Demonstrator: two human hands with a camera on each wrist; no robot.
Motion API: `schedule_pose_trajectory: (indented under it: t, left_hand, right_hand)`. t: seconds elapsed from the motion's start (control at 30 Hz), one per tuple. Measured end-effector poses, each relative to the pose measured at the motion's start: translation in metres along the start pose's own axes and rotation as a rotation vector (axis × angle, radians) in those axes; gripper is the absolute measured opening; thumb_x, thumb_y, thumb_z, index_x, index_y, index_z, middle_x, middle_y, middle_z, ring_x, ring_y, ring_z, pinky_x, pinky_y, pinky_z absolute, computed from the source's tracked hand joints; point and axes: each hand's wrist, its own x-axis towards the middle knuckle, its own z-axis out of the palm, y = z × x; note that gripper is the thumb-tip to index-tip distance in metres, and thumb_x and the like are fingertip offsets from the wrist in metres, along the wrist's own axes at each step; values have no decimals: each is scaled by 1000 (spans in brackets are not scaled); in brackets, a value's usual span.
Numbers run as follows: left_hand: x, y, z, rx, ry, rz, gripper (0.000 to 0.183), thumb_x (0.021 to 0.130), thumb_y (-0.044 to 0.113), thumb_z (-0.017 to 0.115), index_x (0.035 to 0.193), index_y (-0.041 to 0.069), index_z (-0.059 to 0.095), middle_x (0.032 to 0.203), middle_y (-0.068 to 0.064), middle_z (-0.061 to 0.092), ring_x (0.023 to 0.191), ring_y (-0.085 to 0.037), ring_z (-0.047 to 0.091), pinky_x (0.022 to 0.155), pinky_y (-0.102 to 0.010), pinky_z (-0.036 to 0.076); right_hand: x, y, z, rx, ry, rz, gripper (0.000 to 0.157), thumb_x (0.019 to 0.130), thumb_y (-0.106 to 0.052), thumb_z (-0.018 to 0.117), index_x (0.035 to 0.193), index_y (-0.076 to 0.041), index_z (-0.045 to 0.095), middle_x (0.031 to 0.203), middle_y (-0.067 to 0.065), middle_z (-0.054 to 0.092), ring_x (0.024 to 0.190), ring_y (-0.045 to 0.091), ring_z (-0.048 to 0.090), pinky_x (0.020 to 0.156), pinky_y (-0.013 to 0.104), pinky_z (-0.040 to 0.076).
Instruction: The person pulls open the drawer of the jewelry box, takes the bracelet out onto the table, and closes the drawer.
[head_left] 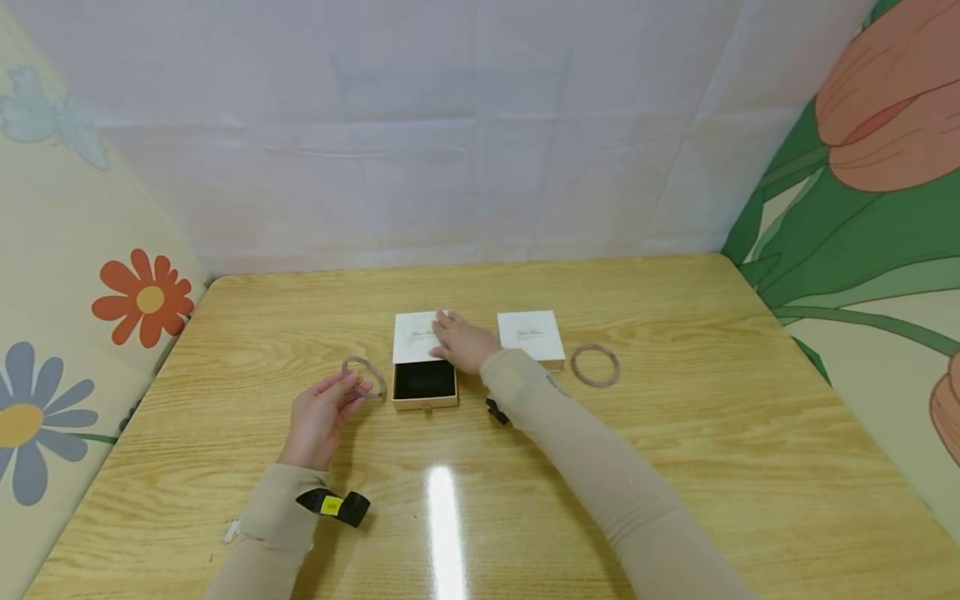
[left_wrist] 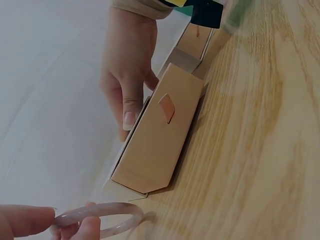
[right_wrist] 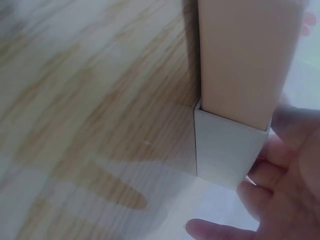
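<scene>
My left hand (head_left: 322,421) pinches a pale purple bangle (head_left: 384,385) between thumb and fingers, just left of a drawer-style jewelry box. That box has a white sleeve (head_left: 412,337), and its tan drawer (head_left: 426,403) is pulled out toward me, showing a black inside. My right hand (head_left: 468,343) rests on the sleeve's top at its right side, fingers extended. In the left wrist view, the ring (left_wrist: 120,207) is held near the drawer front (left_wrist: 150,145), which has a small pull tab. The right wrist view shows fingers (right_wrist: 267,172) against the sleeve (right_wrist: 227,147).
A second white box (head_left: 531,332), its drawer pushed in, stands to the right. Beside it a similar bangle (head_left: 576,367) lies flat on the wooden table (head_left: 675,467). A white sheet (head_left: 480,167) hangs behind, and flower-printed panels flank both sides.
</scene>
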Motion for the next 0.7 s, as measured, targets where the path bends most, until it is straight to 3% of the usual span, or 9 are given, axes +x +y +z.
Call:
schedule_pose_trajectory:
  t: [0.13,0.37,0.7]
  left_hand:
    - [-1,2,-2,30,-11,-8,25,101,8,51,122,-7,54,76,8,69,77,-3,67,78,-18,54]
    - [0,5,-12,223,-41,-54,44,102,15,51,136,-13,44,81,9,71,77,-3,68,68,-20,55]
    - [5,5,-24,326,-119,-82,44,103,16,51,130,-18,46,83,-6,73,72,-11,71,61,-24,57]
  right_hand:
    - [0,0,0,1,-4,-2,59,105,-35,38,154,-5,24,161,9,11,148,23,8,116,33,19]
    - [0,1,0,13,-5,-5,59,105,-35,37,153,-4,23,161,10,10,148,23,8,117,33,17]
    - [0,1,1,29,6,-12,59,105,-35,39,153,-3,24,161,11,12,148,24,8,117,33,17]
